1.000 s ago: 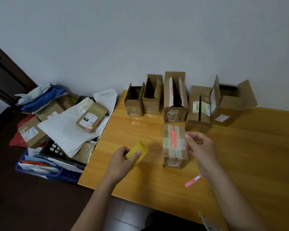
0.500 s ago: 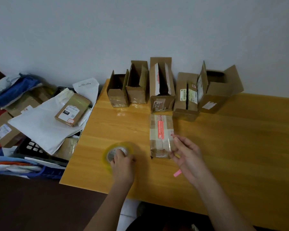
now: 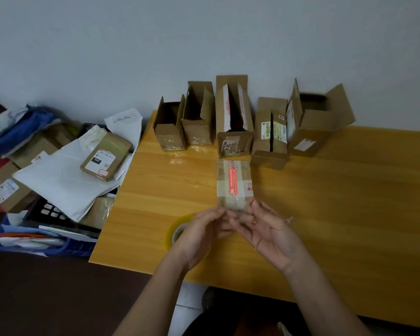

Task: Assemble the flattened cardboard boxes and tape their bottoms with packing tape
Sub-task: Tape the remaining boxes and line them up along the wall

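Box (image 3: 234,183) lies bottom-up mid-counter (image 3: 349,190), old tape and a red strip across it, near end toward the person, probably so the seam faces up for taping. Both hands meet at that near end. Left hand (image 3: 199,235): fingers lightly curled toward the box end; whether they pinch anything, cannot tell. Right hand (image 3: 268,229): fingers fairly straight, tips at the box end, likely pressing tape down. Tape roll (image 3: 177,232) lies flat under the left hand, within reach. Five assembled boxes (image 3: 233,117) stand along the wall, likely parked clear of the work.
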Tool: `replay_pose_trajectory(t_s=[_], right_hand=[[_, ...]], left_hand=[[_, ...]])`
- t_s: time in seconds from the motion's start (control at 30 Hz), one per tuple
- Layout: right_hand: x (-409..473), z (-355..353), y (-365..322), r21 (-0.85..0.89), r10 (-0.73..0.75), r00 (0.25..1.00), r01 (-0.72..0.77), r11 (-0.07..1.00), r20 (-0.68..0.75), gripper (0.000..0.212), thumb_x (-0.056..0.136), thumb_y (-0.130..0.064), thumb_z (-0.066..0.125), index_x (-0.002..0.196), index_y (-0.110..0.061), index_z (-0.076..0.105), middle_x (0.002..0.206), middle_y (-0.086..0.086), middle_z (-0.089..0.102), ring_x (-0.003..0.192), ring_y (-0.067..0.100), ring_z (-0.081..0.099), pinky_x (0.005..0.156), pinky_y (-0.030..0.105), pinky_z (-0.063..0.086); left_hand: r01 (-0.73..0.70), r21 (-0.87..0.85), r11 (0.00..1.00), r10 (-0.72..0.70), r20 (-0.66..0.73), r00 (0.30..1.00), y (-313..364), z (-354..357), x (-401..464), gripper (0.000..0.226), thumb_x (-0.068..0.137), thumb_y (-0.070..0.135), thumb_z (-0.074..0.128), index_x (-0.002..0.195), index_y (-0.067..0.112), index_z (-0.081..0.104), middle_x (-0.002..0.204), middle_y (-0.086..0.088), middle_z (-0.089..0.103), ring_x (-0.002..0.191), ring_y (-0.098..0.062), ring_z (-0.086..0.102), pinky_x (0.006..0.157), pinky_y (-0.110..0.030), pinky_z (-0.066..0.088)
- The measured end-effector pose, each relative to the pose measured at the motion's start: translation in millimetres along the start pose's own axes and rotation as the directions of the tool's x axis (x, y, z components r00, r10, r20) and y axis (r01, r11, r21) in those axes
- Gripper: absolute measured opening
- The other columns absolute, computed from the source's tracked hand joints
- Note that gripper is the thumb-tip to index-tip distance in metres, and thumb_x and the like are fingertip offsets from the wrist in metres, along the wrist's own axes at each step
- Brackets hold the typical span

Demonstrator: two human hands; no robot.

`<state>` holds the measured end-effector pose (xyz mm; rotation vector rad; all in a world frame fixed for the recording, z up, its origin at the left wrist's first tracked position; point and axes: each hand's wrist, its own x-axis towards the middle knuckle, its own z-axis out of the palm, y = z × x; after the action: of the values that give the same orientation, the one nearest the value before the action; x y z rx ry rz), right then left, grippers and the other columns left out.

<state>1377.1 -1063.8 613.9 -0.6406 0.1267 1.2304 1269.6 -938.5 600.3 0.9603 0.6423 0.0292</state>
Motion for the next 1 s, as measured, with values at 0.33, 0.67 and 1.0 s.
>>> replay_pose_trajectory(t_s=[0.33,0.67,1.0], right_hand=[[-4,-9,-4,-0.094,-0.043,0.995,0.034,0.995,-0.095,0.013,0.085,-0.007,0.057,0.096,-0.001,0.063,0.088,0.016,0.067,0.075,0.019,0.070,0.066,0.032,0.062],[-2,-17,-12,-0.399,-0.169,0.968,0.082,0.913,-0.187,0.017,0.085,-0.008,0.063,0.100,-0.001,0.066,0.097,0.017,0.067,0.089,0.023,0.068,0.066,0.032,0.061],[12,-31,3,-0.817,-0.544,0.784,0.085,0.570,-0.298,0.010,0.087,-0.018,0.071,0.093,-0.025,0.074,0.082,-0.008,0.074,0.075,0.008,0.071,0.066,0.043,0.061]], left_hand=[[-0.019,0.084,0.996,0.010,0.111,0.994,-1,-2,-8,0.031,0.084,0.020,0.061,0.115,0.018,0.064,0.120,0.000,0.066,0.110,-0.016,0.062,0.093,-0.034,0.045],[-0.046,0.153,0.987,0.034,0.080,0.996,-2,-6,-3,0.008,0.088,0.018,0.065,0.084,0.011,0.067,0.098,-0.015,0.067,0.098,-0.021,0.062,0.095,-0.035,0.045],[-0.035,0.659,0.752,0.232,-0.215,0.949,16,-8,19,0.013,0.089,0.008,0.067,0.098,0.013,0.060,0.070,-0.007,0.064,0.059,-0.012,0.062,0.058,-0.020,0.050]])
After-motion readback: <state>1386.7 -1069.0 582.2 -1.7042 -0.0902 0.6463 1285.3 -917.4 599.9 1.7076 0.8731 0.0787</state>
